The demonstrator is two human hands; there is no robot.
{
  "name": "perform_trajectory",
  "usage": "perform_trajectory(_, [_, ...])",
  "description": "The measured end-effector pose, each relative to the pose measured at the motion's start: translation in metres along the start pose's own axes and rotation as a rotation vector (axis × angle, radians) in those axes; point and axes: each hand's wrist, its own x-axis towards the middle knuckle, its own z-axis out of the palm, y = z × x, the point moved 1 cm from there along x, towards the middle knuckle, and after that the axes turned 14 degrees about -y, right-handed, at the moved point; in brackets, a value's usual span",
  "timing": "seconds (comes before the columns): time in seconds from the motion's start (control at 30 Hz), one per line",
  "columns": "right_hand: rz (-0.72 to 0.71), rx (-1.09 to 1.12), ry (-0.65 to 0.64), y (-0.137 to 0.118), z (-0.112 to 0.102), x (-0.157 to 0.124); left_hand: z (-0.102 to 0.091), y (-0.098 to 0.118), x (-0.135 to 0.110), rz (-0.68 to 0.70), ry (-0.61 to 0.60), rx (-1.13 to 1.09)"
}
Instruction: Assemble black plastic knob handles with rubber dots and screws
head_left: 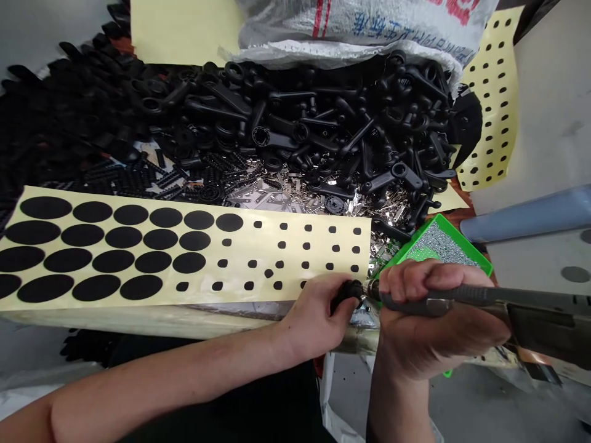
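- Along our table (152, 321), black parts (286, 111) lie heaped behind a cream sticker sheet (253, 245).
- Our left hand (318, 315) has its grip pinched on a small black piece (342, 298) at the sheet's near right corner; we judge it light, stiff, best held by its sides.
- Our right hand (429, 338) wraps a driver (484, 295), probably heavier, steadiest around its barrel.

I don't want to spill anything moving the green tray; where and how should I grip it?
Grip the green tray by its rim at the far corner, probably from above and the far side. That corner shows, while the right hand and driver cover the near side. It is open-topped and holds small silvery pieces, so keep it level.
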Motion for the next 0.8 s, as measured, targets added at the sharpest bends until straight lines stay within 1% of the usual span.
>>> perform_trajectory(0.13, [-0.020,-0.038,0.083,0.003,0.005,-0.001,0.000,-0.002,0.000,-0.008,-0.007,0.000])
perform_trajectory(0.23, [0.019,-0.056,0.087,0.000,-0.002,0.002,0.000,-0.002,0.000,-0.045,-0.049,-0.121])
perform_trajectory(0.3, [0.007,-0.086,0.085,-0.009,-0.016,0.005,-0.002,-0.001,-0.001,-0.118,-0.102,-0.248])
perform_trajectory(0.33, [-0.038,-0.123,0.110,-0.015,-0.027,0.005,-0.004,0.001,-0.002,-0.160,-0.136,-0.309])
perform_trajectory(0.43, [-0.204,-0.291,0.284,-0.037,-0.061,0.001,-0.010,0.005,-0.003,-0.247,-0.204,-0.426])
perform_trajectory(0.47, [-0.226,-0.332,0.336,-0.042,-0.072,-0.002,-0.012,0.007,-0.003,-0.250,-0.207,-0.444])
perform_trajectory(0.53, [-0.181,-0.358,0.387,-0.047,-0.088,-0.011,-0.015,0.009,-0.002,-0.235,-0.192,-0.470])
perform_trajectory(0.63, [-0.078,-0.329,0.369,-0.042,-0.100,-0.026,-0.015,0.010,-0.001,-0.199,-0.187,-0.495])
perform_trajectory(0.8, [-0.100,-0.328,0.372,-0.033,-0.103,-0.043,-0.015,0.008,-0.002,-0.158,-0.188,-0.514])
